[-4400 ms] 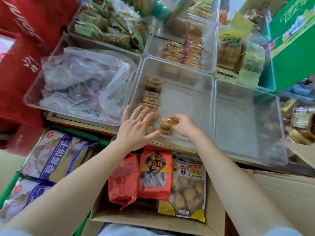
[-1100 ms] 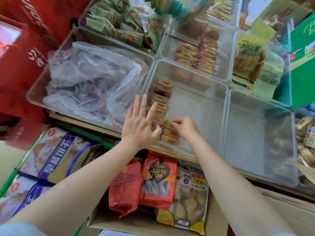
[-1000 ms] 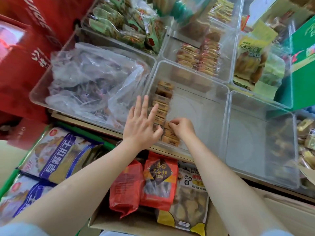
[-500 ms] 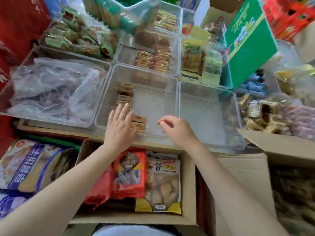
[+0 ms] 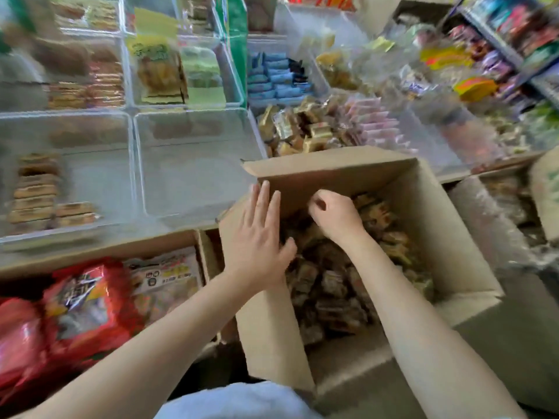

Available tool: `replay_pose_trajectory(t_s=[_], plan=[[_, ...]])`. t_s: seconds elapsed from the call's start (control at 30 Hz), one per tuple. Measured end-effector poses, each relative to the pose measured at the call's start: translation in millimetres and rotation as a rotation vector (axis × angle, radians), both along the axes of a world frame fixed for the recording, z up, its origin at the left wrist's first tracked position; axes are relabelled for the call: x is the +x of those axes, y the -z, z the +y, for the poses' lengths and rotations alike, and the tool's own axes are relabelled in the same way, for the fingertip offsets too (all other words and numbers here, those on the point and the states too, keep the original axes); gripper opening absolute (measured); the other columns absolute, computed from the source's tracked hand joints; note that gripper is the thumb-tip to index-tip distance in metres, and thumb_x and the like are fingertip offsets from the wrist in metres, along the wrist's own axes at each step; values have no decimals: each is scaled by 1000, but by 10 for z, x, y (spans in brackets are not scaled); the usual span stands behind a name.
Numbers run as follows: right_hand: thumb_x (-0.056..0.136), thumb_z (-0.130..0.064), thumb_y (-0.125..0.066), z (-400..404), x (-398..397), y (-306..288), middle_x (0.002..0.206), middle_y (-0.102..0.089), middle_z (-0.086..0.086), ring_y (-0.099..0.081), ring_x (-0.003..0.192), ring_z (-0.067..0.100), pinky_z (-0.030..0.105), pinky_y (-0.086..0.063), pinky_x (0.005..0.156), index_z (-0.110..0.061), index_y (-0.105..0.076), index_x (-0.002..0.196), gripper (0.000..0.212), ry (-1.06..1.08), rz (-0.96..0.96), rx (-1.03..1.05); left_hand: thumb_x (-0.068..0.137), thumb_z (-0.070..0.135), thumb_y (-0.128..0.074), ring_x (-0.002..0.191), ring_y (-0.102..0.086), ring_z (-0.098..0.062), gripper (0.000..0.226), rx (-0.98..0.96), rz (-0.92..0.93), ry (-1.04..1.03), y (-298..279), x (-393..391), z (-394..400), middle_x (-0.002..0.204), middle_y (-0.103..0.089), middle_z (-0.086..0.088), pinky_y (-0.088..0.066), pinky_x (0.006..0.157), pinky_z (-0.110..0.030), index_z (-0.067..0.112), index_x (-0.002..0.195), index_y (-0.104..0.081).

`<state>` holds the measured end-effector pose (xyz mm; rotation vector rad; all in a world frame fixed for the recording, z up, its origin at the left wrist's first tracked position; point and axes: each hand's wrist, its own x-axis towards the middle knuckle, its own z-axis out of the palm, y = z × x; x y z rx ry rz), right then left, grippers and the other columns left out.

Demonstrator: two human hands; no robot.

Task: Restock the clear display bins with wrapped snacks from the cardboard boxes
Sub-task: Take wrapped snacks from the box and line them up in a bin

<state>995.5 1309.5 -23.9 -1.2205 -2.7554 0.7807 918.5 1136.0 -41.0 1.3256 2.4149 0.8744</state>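
Observation:
An open cardboard box (image 5: 453, 237) in front of me holds several small brown wrapped snacks (image 5: 329, 285). My left hand (image 5: 260, 237) hovers flat with straight fingers over the box's left wall. My right hand (image 5: 335, 216) is inside the box above the snacks, fingers curled; whether it holds one I cannot tell. To the left, a clear bin (image 5: 99, 164) carries rows of the same brown wrapped snacks (image 5: 36, 192) along its left side. Beside it stands a clear bin (image 5: 193, 176) with nothing in it.
A second cardboard box (image 5: 169, 240) at lower left holds red snack bags (image 5: 81, 303) and a pale bag. Further bins of blue, yellow and pink wrapped snacks (image 5: 332, 128) fill the back. Another box stands at far right (image 5: 514, 207).
Both hands left the clear bin and moved right into the cardboard box of brown snacks. The view swung right with them.

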Motion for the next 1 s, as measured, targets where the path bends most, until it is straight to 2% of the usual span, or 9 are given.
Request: replay_pose_trajectory(t_s=[0.13, 0.33, 0.4, 0.47, 0.53, 0.7, 0.8, 0.9, 1.0], plan=[[100, -22, -53, 425, 138, 595, 139, -57, 7, -55, 124, 28, 40, -48, 102, -21, -57, 136, 37, -118, -389, -114, 94, 41, -36, 151, 23, -10, 81, -26, 13, -13, 72, 40, 0, 168, 14, 0, 15, 119, -23, 14, 161, -1], [96, -5, -49, 486, 189, 1034, 155, -31, 18, -34, 141, 36, 43, -41, 110, -17, -41, 148, 54, -280, -645, -59, 94, 41, -32, 150, 25, -5, 80, -87, 40, -31, -12, 64, -29, 167, 18, 3, 14, 120, -24, 17, 161, 4], [98, -11, -50, 458, 209, 1003, 145, -45, 16, -48, 128, 32, 40, -48, 99, -12, -53, 136, 39, -275, -595, -34, 94, 41, -31, 149, 26, -4, 80, -95, 39, -44, -10, 73, -20, 166, 19, 5, 13, 121, -25, 19, 161, 5], [97, -26, -56, 460, 204, 865, 115, -64, 11, -60, 95, 23, 33, -50, 77, -12, -66, 107, 21, -214, -483, -105, 94, 41, -31, 149, 26, -4, 79, -90, 44, -46, 2, 77, -11, 166, 19, 5, 12, 121, -26, 20, 161, 6], [93, -35, -62, 502, 193, 635, 92, -69, 6, -62, 78, 18, 30, -47, 65, -14, -69, 91, 22, -132, -343, -274, 94, 40, -32, 149, 26, -3, 79, -75, 44, -45, 20, 81, -6, 167, 19, 5, 12, 121, -26, 20, 161, 5], [102, -35, -49, 535, 265, 53, 106, -71, 16, -63, 75, 22, 27, -43, 57, -6, -66, 122, 39, 14, 191, -1050, 95, 49, -28, 150, 23, -4, 78, -44, 63, -16, 28, 68, -20, 167, 14, 7, 10, 125, -32, 20, 161, 1], [106, -37, -35, 340, 219, -275, 104, -66, 18, -63, 67, 20, 21, -42, 46, -8, -60, 131, 46, -78, 453, -1430, 96, 60, -21, 151, 15, 0, 77, 3, 45, 8, -37, 28, -109, 166, 3, 10, 12, 124, -34, 25, 161, 0], [107, -43, -30, 59, -54, -432, 109, -64, 19, -64, 71, 20, 21, -41, 50, -13, -62, 128, 48, -197, 535, -1578, 97, 62, -22, 151, -3, 1, 72, 48, -12, -41, -67, -109, -335, 164, -15, 12, 10, 124, -30, 31, 160, -7], [105, -53, -29, -308, -500, -462, 106, -61, 18, -58, 75, 21, 25, -39, 58, -11, -59, 127, 56, -241, 518, -1636, 99, 60, -31, 149, -23, -14, 69, -14, -51, -179, 31, -497, -695, 160, -33, 0, -5, 124, -33, 26, 159, -21]])
